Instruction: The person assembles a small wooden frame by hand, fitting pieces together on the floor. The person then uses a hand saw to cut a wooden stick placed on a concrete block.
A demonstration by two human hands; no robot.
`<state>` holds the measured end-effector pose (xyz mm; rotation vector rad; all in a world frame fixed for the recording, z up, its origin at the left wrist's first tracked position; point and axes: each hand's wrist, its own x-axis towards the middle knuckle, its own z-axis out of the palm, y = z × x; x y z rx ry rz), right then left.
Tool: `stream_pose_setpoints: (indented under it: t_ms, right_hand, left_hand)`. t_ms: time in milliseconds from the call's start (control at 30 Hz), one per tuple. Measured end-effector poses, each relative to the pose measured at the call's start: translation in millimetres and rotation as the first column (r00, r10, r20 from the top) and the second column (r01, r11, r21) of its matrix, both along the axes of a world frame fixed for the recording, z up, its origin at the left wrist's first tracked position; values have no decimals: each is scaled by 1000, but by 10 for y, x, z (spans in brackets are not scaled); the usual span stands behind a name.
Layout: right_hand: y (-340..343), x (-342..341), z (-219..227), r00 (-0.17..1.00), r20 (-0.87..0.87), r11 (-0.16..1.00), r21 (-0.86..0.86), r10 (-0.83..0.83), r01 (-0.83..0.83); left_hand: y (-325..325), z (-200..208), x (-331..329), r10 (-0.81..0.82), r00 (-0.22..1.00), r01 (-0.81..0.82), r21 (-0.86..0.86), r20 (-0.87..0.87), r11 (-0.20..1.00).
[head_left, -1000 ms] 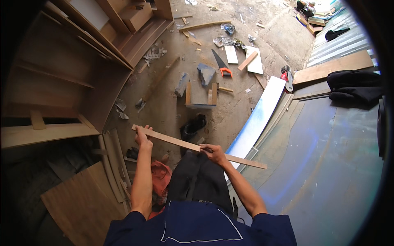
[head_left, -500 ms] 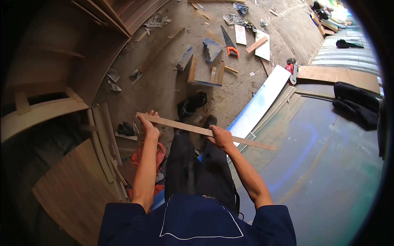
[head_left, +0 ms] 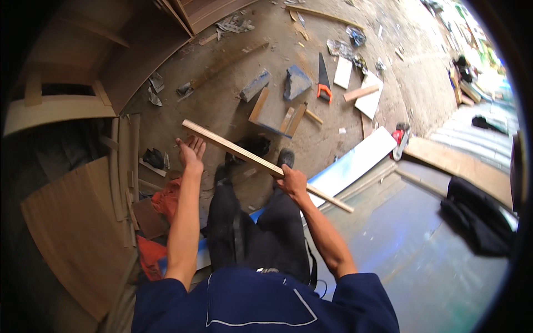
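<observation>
A long, narrow wooden strip [head_left: 233, 149] slants across in front of my legs, its far left end raised and its layered edge showing. My right hand [head_left: 293, 182] is closed around it, right of the middle. Just below the strip's left end, my left hand [head_left: 192, 154] has its fingers spread and holds nothing; whether a fingertip brushes the wood I cannot tell. The strip's right end reaches over the edge of a grey, paint-stained board [head_left: 383, 222].
A handsaw [head_left: 324, 83] with an orange handle lies on the floor beyond, near blue-grey blocks [head_left: 297, 82] and a small wooden frame [head_left: 272, 126]. Right of me are a white board [head_left: 355, 161] and a red power tool [head_left: 401, 139]. Wooden cabinets [head_left: 150, 53] stand left, by a curved panel [head_left: 78, 233].
My left hand has let go of the strip and dropped slightly below its end. The strip has turned to a steeper slant, with its edge now showing. My view has shifted.
</observation>
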<state>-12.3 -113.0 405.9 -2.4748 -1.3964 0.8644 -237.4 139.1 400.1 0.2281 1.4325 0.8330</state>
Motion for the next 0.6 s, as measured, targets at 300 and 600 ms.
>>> stream_pose_setpoints:
  t_ms: [300, 600]
  right_hand:
    - [276, 1704, -883, 939, -210, 957, 40, -273, 288]
    - [527, 1726, -1927, 949, -310, 981, -192, -59, -1]
  left_hand:
    - [-1202, -851, 954, -239, 712, 342, 29, -660, 939]
    - [-1738, -2295, 1387, -597, 456, 652, -208, -660, 729]
